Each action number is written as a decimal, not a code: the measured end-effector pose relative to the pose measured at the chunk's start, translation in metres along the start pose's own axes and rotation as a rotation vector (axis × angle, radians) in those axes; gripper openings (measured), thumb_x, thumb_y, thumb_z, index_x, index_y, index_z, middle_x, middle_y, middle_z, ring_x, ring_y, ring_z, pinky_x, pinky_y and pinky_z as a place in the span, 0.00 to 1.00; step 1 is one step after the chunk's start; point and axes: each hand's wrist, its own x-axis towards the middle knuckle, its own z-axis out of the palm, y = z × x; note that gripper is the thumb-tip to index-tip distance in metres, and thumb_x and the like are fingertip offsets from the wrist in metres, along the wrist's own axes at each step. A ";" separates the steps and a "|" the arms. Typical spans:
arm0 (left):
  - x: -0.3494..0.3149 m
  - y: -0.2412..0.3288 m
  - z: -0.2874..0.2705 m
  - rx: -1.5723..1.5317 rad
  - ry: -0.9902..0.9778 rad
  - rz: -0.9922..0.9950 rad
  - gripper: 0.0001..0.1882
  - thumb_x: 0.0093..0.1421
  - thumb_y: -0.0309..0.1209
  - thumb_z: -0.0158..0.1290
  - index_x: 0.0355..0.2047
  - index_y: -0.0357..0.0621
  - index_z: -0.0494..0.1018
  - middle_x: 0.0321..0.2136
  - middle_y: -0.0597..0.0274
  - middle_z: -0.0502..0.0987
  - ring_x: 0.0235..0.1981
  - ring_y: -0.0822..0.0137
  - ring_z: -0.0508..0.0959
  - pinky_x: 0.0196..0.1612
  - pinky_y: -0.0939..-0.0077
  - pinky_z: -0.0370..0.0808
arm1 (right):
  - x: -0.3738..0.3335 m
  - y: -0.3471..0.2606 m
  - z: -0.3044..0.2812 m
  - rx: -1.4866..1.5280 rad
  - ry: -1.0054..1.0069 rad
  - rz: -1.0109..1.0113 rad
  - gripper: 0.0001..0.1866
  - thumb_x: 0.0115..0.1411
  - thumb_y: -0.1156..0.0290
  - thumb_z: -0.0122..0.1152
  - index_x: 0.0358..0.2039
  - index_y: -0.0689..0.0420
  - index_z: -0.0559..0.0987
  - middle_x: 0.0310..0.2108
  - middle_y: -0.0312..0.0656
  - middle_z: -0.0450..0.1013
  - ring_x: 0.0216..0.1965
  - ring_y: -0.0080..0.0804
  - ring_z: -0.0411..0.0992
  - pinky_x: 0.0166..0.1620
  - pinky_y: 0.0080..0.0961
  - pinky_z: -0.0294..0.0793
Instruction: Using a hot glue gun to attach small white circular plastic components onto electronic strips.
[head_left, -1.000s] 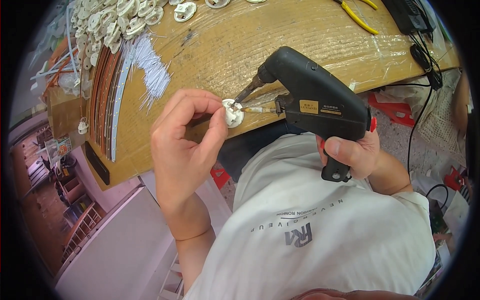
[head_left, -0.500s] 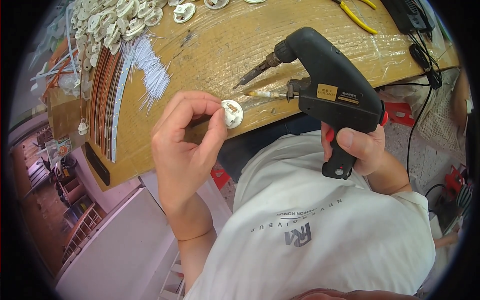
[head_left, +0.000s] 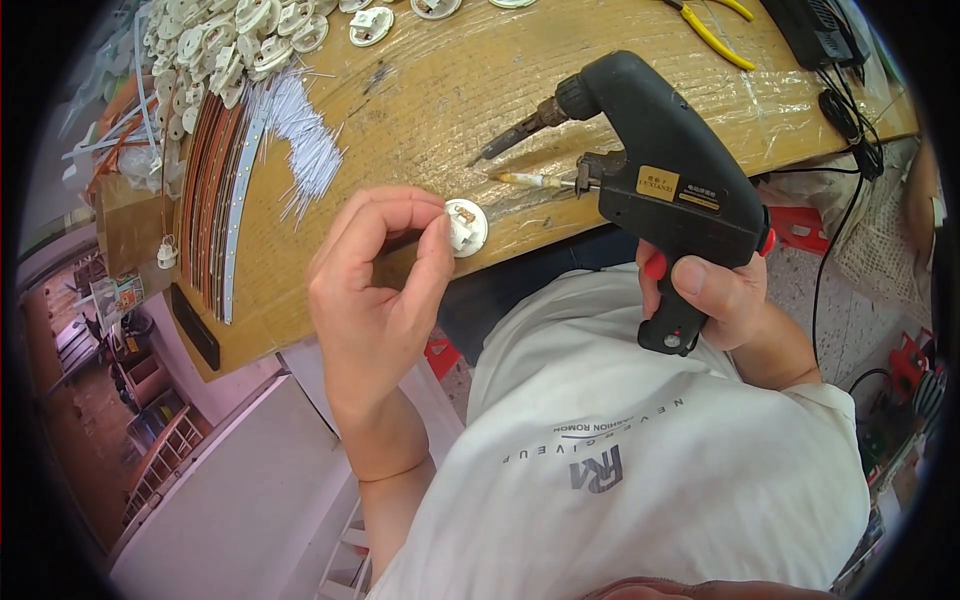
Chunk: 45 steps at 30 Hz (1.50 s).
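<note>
**Small round white plastic disc (head_left: 467,228) in my left hand (head_left: 372,285), black pistol-shaped soldering gun (head_left: 665,165) in my right hand (head_left: 718,292)**

In the head view, my left thumb and forefinger pinch the disc by its left edge, the other fingers curled in behind. Its face, with small raised parts and a brownish metal piece, is turned up. It sits by the near edge of the yellowish wooden tabletop (head_left: 430,120); I cannot tell whether it touches the wood.

My right hand is wrapped around the soldering gun's handle, thumb laid across it, beside a red trigger (head_left: 655,267). The dark metal tip (head_left: 510,137) points down and left, near the disc but apart from it. Below it, a slim, stained, pale nozzle (head_left: 530,180) points the same way.

Farther left on the tabletop lies a spread of short, thin white strands (head_left: 312,155), next to a row of long, curved brown strips (head_left: 203,200). Behind these rises a heap of white round plastic pieces (head_left: 230,45). At the far right are pliers with yellow handles (head_left: 715,40) and a black box (head_left: 815,35) with black cables (head_left: 850,125).
</note>
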 end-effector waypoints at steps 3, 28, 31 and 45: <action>-0.003 -0.004 0.000 -0.012 0.039 0.001 0.04 0.58 0.17 0.60 0.33 0.32 0.77 0.33 0.58 0.79 0.32 0.71 0.78 0.39 0.79 0.76 | 0.000 -0.003 0.004 -0.010 0.035 -0.048 0.23 0.57 0.59 0.62 0.44 0.66 0.75 0.33 0.48 0.75 0.24 0.34 0.77 0.27 0.27 0.76; -0.016 -0.021 0.018 0.024 0.329 -0.017 0.07 0.57 0.23 0.65 0.34 0.35 0.78 0.28 0.65 0.80 0.29 0.78 0.77 0.36 0.83 0.75 | 0.042 0.001 0.066 -0.035 -0.168 -0.123 0.17 0.69 0.64 0.48 0.51 0.64 0.71 0.60 0.55 0.67 0.56 0.42 0.75 0.49 0.30 0.80; -0.011 -0.020 0.017 0.036 0.361 0.003 0.08 0.56 0.23 0.65 0.35 0.36 0.79 0.28 0.64 0.81 0.29 0.78 0.77 0.36 0.83 0.75 | 0.045 -0.007 0.069 -0.044 -0.125 -0.137 0.24 0.68 0.61 0.49 0.57 0.66 0.68 0.58 0.55 0.68 0.55 0.44 0.76 0.48 0.30 0.80; 0.043 -0.075 -0.100 0.720 0.467 -0.039 0.09 0.58 0.33 0.63 0.35 0.41 0.80 0.33 0.59 0.79 0.33 0.60 0.78 0.44 0.64 0.67 | 0.069 -0.011 0.035 -0.038 -0.009 -0.303 0.23 0.64 0.59 0.52 0.46 0.69 0.72 0.47 0.57 0.72 0.40 0.46 0.81 0.36 0.28 0.82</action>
